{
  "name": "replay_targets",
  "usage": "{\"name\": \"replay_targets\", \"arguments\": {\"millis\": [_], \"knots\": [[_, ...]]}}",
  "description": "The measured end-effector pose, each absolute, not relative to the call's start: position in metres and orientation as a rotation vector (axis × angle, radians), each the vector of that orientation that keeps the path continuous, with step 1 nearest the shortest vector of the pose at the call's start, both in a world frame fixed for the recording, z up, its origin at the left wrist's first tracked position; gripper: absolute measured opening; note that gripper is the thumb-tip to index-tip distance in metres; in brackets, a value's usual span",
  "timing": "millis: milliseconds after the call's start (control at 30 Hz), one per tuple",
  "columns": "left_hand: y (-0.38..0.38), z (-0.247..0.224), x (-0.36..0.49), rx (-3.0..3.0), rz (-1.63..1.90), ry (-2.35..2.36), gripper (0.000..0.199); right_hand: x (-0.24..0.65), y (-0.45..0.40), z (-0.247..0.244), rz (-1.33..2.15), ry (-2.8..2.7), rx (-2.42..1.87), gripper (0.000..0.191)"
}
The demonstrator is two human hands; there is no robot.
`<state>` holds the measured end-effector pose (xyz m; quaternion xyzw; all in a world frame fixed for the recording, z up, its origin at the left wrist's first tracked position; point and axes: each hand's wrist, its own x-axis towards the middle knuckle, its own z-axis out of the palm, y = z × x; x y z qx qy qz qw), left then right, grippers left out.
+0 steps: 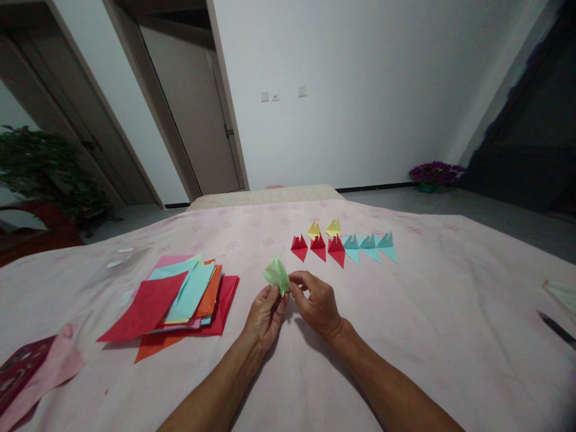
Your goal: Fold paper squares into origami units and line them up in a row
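A small piece of folded light green paper [276, 273] is held up between my two hands, its upper part fanned out with creases. My left hand [265, 315] pinches its lower edge between thumb and fingers. From the right side, my right hand [317, 303] grips the paper's edge with thumb and forefinger. Beyond my hands stand folded paper figures in rows: several red [317, 247] and light blue ones [369, 246], with two yellow ones [333, 228] behind them.
Left of my hands lies a loose stack of coloured paper sheets [148, 306]. A dark red case [22, 372] with pink paper [51, 375] sits at the near left. A dark pointed object [557, 329] lies at the right edge. A pink patterned cloth [432, 336] covers the table.
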<state>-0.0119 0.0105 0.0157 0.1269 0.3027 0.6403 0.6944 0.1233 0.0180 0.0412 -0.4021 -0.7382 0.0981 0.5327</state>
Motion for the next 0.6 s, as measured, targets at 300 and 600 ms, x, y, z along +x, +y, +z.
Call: {"name": "replay_targets", "arguments": {"millis": [300,600], "knots": [[0.008,0.016,-0.012,0.503,1.43,0.596,0.036,0.121,0.013,0.049,0.036,-1.78,-0.877,0.01],[0.009,0.025,-0.017,0.634,1.494,0.678,0.035,0.125,0.016,0.045,0.049,-1.836,-0.667,0.015]]}}
